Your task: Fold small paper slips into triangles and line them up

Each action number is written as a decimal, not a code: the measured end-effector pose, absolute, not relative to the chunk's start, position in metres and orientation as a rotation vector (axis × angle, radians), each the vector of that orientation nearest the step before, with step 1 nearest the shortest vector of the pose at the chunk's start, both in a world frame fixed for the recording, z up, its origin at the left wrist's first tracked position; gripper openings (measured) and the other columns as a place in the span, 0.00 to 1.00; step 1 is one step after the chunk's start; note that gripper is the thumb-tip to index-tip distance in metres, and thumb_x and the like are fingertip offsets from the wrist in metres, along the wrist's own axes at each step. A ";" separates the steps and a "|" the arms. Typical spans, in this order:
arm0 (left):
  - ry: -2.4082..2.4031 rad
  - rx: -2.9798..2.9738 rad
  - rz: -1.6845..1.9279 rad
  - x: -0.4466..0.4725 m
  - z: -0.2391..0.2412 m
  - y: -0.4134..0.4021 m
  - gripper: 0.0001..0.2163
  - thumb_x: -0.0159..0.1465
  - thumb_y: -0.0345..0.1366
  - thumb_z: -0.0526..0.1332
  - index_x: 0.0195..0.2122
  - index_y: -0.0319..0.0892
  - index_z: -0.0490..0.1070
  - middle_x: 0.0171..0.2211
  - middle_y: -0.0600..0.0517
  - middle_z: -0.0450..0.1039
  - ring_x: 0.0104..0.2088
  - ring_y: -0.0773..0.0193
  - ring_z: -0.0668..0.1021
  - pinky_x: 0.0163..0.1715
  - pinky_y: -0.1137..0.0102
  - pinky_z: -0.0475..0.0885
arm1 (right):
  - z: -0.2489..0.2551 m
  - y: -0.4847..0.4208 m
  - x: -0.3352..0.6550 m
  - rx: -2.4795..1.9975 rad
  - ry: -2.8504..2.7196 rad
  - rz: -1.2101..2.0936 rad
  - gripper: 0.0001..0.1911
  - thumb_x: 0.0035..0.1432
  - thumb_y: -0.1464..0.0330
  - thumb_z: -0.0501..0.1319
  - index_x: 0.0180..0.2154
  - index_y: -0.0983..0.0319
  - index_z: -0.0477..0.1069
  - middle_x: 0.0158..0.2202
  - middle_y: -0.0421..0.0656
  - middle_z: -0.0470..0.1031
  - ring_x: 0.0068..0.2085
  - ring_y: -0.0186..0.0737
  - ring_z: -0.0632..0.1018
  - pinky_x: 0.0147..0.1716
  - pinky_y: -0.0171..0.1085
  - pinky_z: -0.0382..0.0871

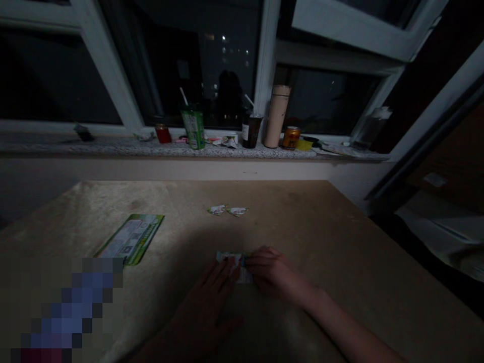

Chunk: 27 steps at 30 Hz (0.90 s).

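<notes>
Left of centre in the frame, a green leaflet (132, 238) lies flat on your bench (340, 242), well apart from your hands. Low in the middle, your left hand (214, 297) lies open, its fingers stretched flat onto a small paper strip (231, 258). Your right hand (272, 275) meets the strip from the right, fingers curled and pinching its end. The strip rests on the bench between both hands.

Above it in the frame, two folded scraps (217, 209) sit side by side, with bare bench between them and your fingers. Right of your right hand the bench is bare up to its right edge, where it drops into dark.

Along the windowsill (94, 146) at the top stand a red can (163, 133), a green cup (193, 128), a dark cup (251, 130), a tall flask (277, 116), an orange can (291, 137) and a clear bottle (368, 128).
</notes>
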<state>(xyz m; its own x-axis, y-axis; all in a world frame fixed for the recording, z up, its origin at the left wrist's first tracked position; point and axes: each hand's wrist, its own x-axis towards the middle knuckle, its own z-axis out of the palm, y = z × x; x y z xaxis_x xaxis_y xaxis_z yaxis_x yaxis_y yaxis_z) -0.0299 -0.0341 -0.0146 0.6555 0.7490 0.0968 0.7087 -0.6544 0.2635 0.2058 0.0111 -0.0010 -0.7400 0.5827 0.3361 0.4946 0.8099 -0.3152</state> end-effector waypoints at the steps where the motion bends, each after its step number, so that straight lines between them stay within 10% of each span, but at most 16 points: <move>1: 1.181 2.661 0.284 -0.031 -0.013 -0.033 0.36 0.62 0.47 0.58 0.66 0.47 0.41 0.66 0.48 0.42 0.64 0.48 0.52 0.60 0.52 0.52 | 0.000 0.011 0.206 -0.804 -2.558 0.328 0.10 0.57 0.71 0.60 0.42 0.60 0.73 0.43 0.44 0.77 0.48 0.38 0.74 0.50 0.39 0.61; 27: 1.015 2.673 0.118 -0.040 0.002 -0.018 0.39 0.62 0.46 0.58 0.66 0.51 0.33 0.67 0.53 0.40 0.64 0.51 0.50 0.62 0.53 0.44 | -0.013 0.022 0.207 -0.901 -2.464 0.294 0.10 0.64 0.65 0.54 0.39 0.59 0.73 0.39 0.43 0.75 0.44 0.39 0.72 0.46 0.38 0.62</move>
